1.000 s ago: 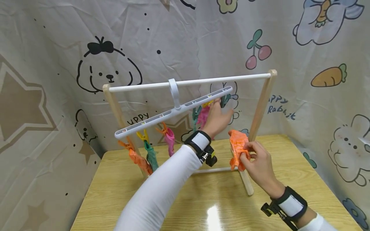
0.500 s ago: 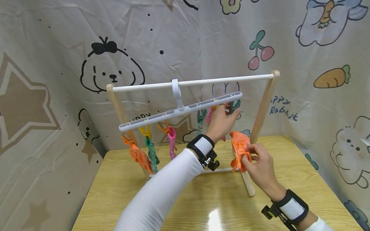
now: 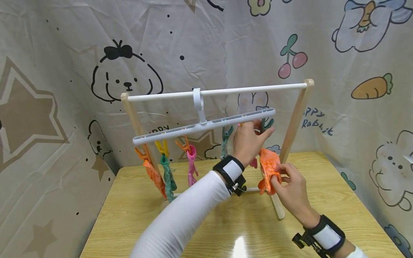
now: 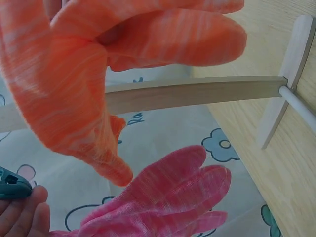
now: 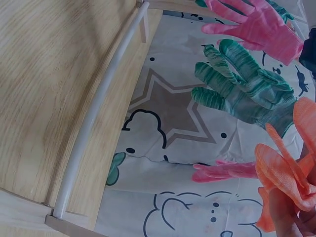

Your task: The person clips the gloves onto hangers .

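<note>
In the head view my left hand [image 3: 247, 143] is under the right end of the light grey hanger [image 3: 174, 133], its fingers and thumb about a teal clothespin [image 3: 267, 124] there. The left wrist view shows fingertips against that clothespin [image 4: 15, 186]. My right hand [image 3: 292, 186] pinches the lower part of an orange glove [image 3: 269, 166], just below the clothespin and apart from it. Close to my left hand hangs a pink glove [image 4: 168, 197], mostly hidden in the head view. A green glove [image 5: 242, 86] hangs further left along the hanger.
A wooden stand with a white rod [image 3: 251, 89] carries the hanger by its hook. At its left hang an orange glove [image 3: 155, 179], a green glove [image 3: 167, 175] and a pink glove [image 3: 191, 163] from clothespins. Everything stands on a wooden table [image 3: 135, 222] before a printed curtain [image 3: 200, 43].
The hanger's right end has swung down and to the right, so the bar lies less slanted. My left hand has gone with it. My right hand keeps the orange glove nearly in place.
</note>
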The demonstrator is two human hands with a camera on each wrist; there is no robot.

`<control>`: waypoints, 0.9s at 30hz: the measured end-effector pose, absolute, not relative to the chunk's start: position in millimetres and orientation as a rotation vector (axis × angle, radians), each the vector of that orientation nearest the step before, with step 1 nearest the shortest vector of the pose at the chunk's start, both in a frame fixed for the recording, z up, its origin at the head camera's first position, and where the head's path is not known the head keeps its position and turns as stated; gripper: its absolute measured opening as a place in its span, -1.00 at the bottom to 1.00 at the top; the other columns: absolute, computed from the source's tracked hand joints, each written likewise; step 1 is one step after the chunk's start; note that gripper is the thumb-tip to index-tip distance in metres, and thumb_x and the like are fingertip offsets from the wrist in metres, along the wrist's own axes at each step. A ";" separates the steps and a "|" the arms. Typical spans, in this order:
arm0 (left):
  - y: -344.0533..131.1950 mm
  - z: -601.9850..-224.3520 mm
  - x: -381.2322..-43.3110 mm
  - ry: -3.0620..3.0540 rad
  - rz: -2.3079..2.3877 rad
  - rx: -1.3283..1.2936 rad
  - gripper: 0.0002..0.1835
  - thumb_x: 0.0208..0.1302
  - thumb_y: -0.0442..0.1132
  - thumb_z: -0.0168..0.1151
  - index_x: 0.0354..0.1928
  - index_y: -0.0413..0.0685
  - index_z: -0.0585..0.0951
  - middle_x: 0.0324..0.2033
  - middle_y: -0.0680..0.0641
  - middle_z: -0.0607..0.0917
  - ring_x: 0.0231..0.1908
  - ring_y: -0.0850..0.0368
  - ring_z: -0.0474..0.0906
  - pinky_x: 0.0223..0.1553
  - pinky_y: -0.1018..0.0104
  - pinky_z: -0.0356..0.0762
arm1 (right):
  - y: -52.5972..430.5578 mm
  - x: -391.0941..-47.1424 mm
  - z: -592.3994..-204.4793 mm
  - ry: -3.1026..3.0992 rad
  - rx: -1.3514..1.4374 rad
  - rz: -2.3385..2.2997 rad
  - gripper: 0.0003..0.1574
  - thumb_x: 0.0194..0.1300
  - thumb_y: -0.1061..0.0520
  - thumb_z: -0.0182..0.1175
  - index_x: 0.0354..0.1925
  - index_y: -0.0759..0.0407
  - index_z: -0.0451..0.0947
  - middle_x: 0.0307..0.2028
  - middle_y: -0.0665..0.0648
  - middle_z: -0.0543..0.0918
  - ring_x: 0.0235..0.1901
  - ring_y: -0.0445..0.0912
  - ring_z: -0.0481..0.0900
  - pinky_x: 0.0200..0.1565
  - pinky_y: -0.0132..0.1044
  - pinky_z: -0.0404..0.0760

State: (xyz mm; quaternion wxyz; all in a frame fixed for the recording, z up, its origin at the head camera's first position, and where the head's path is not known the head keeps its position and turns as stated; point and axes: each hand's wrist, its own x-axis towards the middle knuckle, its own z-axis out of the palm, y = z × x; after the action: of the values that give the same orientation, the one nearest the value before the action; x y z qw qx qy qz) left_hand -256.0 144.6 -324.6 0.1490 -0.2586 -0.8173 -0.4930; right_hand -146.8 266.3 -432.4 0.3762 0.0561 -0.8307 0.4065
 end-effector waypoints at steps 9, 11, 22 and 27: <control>149.7 -326.1 -248.8 -2.306 -1.331 -0.682 -0.69 0.23 0.05 0.43 -0.41 -0.04 0.68 -0.46 0.04 0.79 -0.48 0.35 0.58 -0.46 0.67 0.33 | 263.2 -140.2 -433.5 -2.134 0.136 1.043 -0.74 0.06 0.51 0.28 -0.25 0.33 0.55 -0.34 0.14 0.61 -0.28 -0.45 0.48 -0.29 -0.74 0.53; 150.4 -326.3 -248.0 -2.304 -1.324 -0.659 -0.68 0.21 0.06 0.45 -0.43 -0.03 0.69 -0.48 0.04 0.78 -0.50 0.36 0.57 -0.47 0.67 0.30 | 262.7 -139.6 -433.7 -2.133 0.134 1.040 -0.75 0.06 0.51 0.29 -0.25 0.33 0.55 -0.33 0.13 0.61 -0.28 -0.40 0.50 -0.28 -0.74 0.54; 150.2 -326.7 -247.5 -2.309 -1.271 -0.641 -0.69 0.23 0.05 0.44 -0.47 -0.02 0.68 -0.48 0.04 0.79 -0.50 0.33 0.60 -0.48 0.64 0.30 | 261.5 -138.9 -435.2 -2.111 0.163 1.037 -0.72 0.03 0.49 0.31 -0.24 0.32 0.58 -0.34 0.14 0.59 -0.30 -0.07 0.62 -0.30 -0.73 0.54; 149.4 -325.9 -247.8 -2.327 -1.267 -0.711 -0.70 0.31 -0.03 0.39 -0.47 -0.05 0.60 -0.53 0.02 0.72 -0.56 0.33 0.47 -0.55 0.63 0.26 | 260.4 -138.8 -433.9 -2.098 0.176 1.042 -0.72 0.02 0.51 0.29 -0.25 0.33 0.57 -0.35 0.14 0.60 -0.29 -0.21 0.59 -0.30 -0.73 0.54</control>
State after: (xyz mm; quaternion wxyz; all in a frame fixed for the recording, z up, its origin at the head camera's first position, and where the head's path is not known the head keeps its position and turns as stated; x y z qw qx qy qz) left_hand -247.8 149.4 -325.9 0.1977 -0.2540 -0.8315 -0.4529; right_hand -138.8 260.4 -433.9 0.3860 0.0690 -0.8240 0.4091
